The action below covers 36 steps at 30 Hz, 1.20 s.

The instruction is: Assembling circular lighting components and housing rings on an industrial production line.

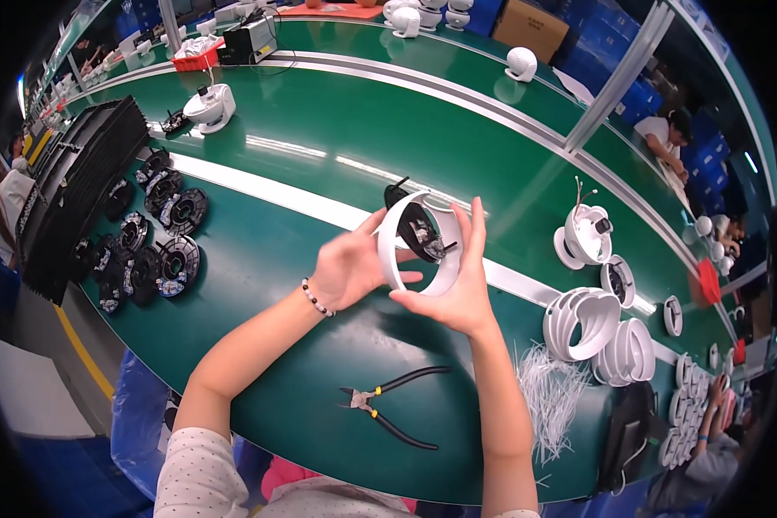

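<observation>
My right hand point(459, 293) grips a white plastic ring point(445, 276), thumb at its lower rim and fingers along its right side. A black round plastic part point(421, 229) with small fittings shows through the ring and sticks out past its upper left. My left hand point(347, 266) is curled at the ring's left, its fingers reaching behind the ring to the black part; their exact contact is partly hidden. Both hands are raised above the green table. Below them lie diagonal cutters point(373, 399) with black and yellow handles, jaws pointing left.
Several black round parts point(180, 259) lie at left beside a black corrugated bin point(78, 190). At right are stacked white rings point(570, 324), a pile of white cable ties point(551, 393) and a white camera-like housing point(589, 235). A conveyor point(345, 112) runs beyond; other people sit at right.
</observation>
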{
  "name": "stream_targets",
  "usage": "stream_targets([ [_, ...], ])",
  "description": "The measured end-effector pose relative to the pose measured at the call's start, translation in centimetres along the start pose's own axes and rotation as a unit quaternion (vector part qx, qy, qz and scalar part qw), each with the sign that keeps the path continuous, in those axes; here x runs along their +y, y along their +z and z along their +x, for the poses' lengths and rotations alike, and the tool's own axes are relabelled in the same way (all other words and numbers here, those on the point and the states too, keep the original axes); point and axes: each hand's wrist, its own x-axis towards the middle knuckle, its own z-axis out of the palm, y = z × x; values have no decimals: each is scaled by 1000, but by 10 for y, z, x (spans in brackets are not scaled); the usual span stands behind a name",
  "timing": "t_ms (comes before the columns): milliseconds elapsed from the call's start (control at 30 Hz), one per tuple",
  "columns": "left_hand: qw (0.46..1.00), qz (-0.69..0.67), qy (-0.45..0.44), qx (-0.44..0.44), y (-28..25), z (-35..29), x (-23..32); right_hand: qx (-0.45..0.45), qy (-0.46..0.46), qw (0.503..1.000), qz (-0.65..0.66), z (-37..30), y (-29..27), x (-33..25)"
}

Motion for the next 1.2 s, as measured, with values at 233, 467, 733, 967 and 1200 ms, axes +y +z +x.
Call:
stream_targets([
  [233, 984, -119, -81, 105, -28, 7, -11, -92, -51, 986, -129, -9, 15, -4],
  [467, 985, -62, 18, 158, -20, 2, -10, 29, -9, 999, 43, 1, -12, 3],
  [733, 976, -209, -57, 26, -16, -7, -11, 8, -9, 999, -29, -7, 17, -4],
  [967, 977, -194, -66, 55, -30, 1, -12, -54, -102, 988, -102, -6, 13, -4],
  [1200, 969, -200, 32, 143, -33, 1, -29, 38, -18, 999, -20, -13, 28, 0],
])
